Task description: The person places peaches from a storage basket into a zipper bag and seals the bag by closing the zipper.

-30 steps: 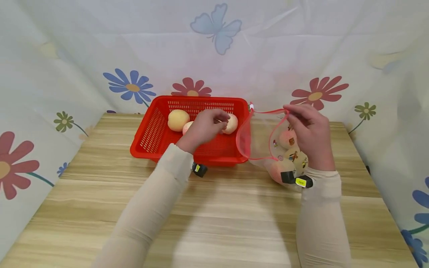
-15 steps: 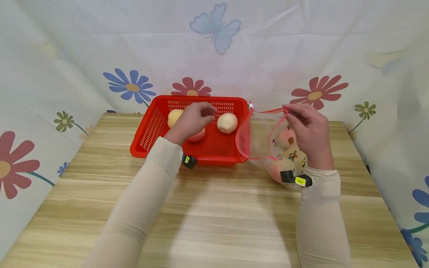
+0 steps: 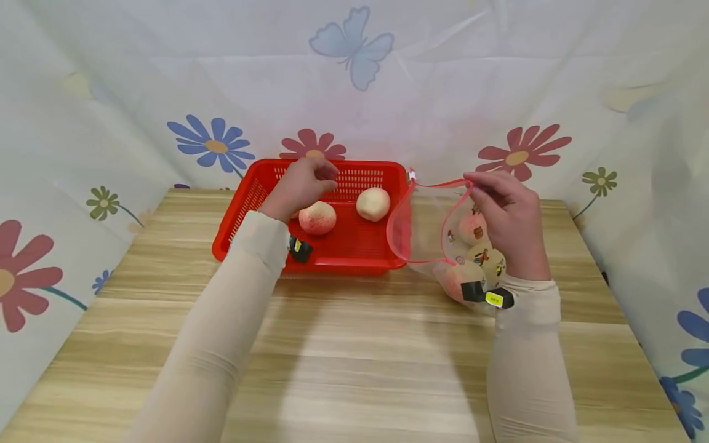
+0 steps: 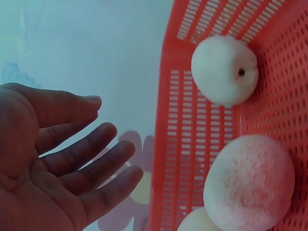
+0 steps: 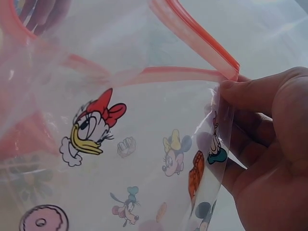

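Observation:
My left hand [image 3: 301, 187] hovers over the left part of a red plastic basket [image 3: 354, 261], holding nothing. In the left wrist view its fingers [image 4: 103, 149] are loosely extended. Inside the basket lie a pink-blushed peach [image 3: 317, 218] and a paler peach [image 3: 373, 204]; a third peach [image 4: 198, 221] is mostly hidden beneath the hand. My right hand [image 3: 512, 218] pinches the top corner of a clear zip bag [image 3: 432, 227] with a pink rim and cartoon prints. The bag's mouth gapes toward the basket. Several peaches [image 3: 462, 277] rest inside the bag, partly covered by my right wrist.
A wood-grain table [image 3: 360, 357] lies under everything. Behind it hangs a white curtain [image 3: 249, 61] with flowers and a butterfly. Basket and bag stand side by side, with the bag's rim close against the basket's right end.
My left hand has moved left across the basket, from near the pale peach to above the left-hand peach, uncovering the pink one. My right hand still holds the bag in place.

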A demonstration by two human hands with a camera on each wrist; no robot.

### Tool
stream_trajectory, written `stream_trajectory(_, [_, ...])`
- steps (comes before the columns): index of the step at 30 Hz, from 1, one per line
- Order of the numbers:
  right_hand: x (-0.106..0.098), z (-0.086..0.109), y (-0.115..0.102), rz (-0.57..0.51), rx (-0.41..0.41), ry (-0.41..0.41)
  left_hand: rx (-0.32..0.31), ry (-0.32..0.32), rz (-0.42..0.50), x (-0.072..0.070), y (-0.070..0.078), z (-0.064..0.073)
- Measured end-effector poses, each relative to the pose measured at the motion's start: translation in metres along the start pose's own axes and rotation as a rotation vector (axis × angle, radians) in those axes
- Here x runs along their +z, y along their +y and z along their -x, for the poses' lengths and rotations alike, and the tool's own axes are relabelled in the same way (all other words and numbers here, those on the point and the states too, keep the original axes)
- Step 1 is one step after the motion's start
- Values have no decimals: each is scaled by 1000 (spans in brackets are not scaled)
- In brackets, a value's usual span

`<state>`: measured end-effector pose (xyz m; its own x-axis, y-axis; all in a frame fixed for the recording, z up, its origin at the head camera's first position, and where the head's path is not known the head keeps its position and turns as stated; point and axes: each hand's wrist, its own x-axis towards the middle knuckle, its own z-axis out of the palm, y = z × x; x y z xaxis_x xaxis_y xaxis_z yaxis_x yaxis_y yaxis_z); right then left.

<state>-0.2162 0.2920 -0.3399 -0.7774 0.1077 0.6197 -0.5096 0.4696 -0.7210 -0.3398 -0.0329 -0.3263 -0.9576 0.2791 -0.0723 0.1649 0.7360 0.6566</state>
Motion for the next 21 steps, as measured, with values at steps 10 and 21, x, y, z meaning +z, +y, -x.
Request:
stream_trajectory(10, [-2,0,0,4,6,1,-62,-3,-27,-11,-14,-14])
stream_trajectory(21, [-2,0,1,8,12,-5,-159,-2,-40,-19,-31,-25])
